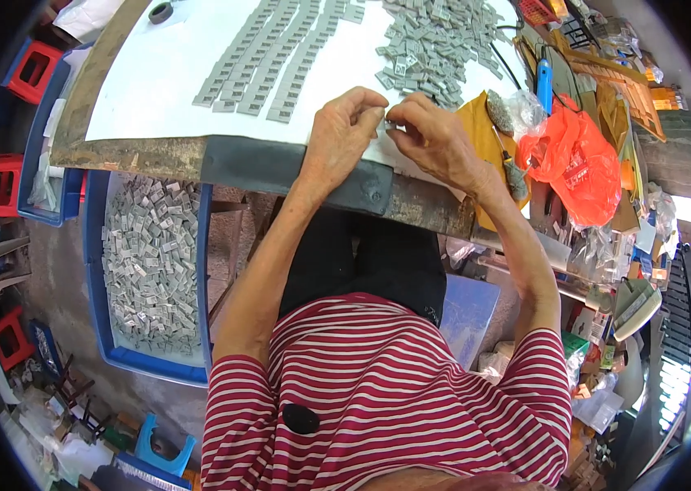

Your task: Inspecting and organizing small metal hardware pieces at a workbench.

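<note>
My left hand (341, 137) and my right hand (437, 141) meet close together over the near edge of the table. Thumb and fingers of each are pinched, and what sits between them is too small and too covered to make out. Just beyond the left hand lie long slanting rows of small grey rectangular pieces (268, 61), set side by side on the white sheet (153, 90). Behind the right hand spreads a loose heap of similar grey pieces (435, 49).
Left of my legs, a deep blue tray (100, 319) holds many grey pieces. Right of my hands are a yellow cloth-like item (476, 123), a red plastic bag (578, 168) and a blue-handled tool (543, 86). A black tape ring (161, 12) lies far left.
</note>
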Motion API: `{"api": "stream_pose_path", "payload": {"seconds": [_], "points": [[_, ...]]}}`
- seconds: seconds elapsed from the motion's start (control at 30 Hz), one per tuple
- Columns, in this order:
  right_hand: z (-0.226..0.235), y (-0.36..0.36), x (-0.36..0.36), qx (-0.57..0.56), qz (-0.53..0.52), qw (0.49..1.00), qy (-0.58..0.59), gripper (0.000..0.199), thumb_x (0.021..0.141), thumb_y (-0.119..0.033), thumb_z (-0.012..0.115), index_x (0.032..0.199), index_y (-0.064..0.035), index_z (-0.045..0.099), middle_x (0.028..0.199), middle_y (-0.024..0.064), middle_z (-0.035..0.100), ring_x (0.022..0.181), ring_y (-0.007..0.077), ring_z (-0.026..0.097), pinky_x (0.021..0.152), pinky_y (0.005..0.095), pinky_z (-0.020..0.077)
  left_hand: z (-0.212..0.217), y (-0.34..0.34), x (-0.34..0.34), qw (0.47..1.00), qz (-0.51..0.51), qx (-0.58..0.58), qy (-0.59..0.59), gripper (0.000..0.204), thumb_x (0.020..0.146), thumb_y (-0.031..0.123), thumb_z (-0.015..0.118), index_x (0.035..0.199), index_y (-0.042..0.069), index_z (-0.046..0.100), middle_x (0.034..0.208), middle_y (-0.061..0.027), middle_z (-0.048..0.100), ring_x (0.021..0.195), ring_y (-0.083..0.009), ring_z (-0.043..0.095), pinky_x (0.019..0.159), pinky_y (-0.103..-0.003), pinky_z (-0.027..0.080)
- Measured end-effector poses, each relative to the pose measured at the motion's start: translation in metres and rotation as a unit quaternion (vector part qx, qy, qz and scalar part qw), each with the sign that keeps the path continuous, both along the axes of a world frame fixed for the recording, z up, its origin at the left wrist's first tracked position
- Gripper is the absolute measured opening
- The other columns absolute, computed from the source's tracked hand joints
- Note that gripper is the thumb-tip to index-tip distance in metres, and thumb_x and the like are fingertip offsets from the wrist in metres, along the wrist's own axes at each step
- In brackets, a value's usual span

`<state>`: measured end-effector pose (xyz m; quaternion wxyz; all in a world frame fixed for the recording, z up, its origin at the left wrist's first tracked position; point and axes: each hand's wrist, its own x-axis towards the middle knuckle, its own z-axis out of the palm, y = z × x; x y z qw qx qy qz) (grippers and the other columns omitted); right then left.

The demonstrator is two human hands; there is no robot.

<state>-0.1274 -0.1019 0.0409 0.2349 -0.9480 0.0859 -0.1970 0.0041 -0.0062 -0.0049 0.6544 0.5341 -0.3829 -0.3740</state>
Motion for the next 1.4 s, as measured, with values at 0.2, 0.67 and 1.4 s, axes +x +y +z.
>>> {"api": "stream_pose_path", "payload": {"seconds": [0.2,0.67,1.4], "points": [[0.010,-0.015,0.004,0.007,-0.015,1.000,0.013,0.018,0.070,-0.001,0.062,0.086,-0.0039,0.054,0.074,0.0093,0.051,0.058,0.0235,0.055,0.051,0.0322,0.0434,0.004,0.002,0.000,1.000,0.008,-0.004,0.025,0.021,0.088,0.013,0.050,0.098,-0.005,0.055,0.075,-0.0065,0.059,0.065,-0.0104,0.056,0.061,-0.023,0.045],[-0.018,-0.099,0.095,-0.094,-0.138,0.985,0.035,0.016,0.074,-0.013,0.059,0.083,0.0004,0.058,0.076,0.0125,0.059,0.067,0.0254,0.057,0.062,0.0345,0.0457,0.005,0.000,0.002,0.998,0.002,0.017,0.057,0.024,0.088,0.011,0.048,0.105,-0.005,0.051,0.085,-0.0076,0.059,0.072,-0.0089,0.053,0.066,-0.021,0.042],[-0.033,-0.101,0.106,-0.093,-0.160,0.983,0.001,0.013,0.072,-0.012,0.057,0.080,-0.0017,0.059,0.072,0.0123,0.061,0.066,0.0278,0.059,0.062,0.0353,0.0464,0.007,-0.002,0.001,0.998,-0.009,0.054,0.041,0.021,0.085,0.003,0.050,0.104,-0.004,0.052,0.084,-0.0058,0.058,0.070,-0.0090,0.054,0.066,-0.020,0.045]]}}
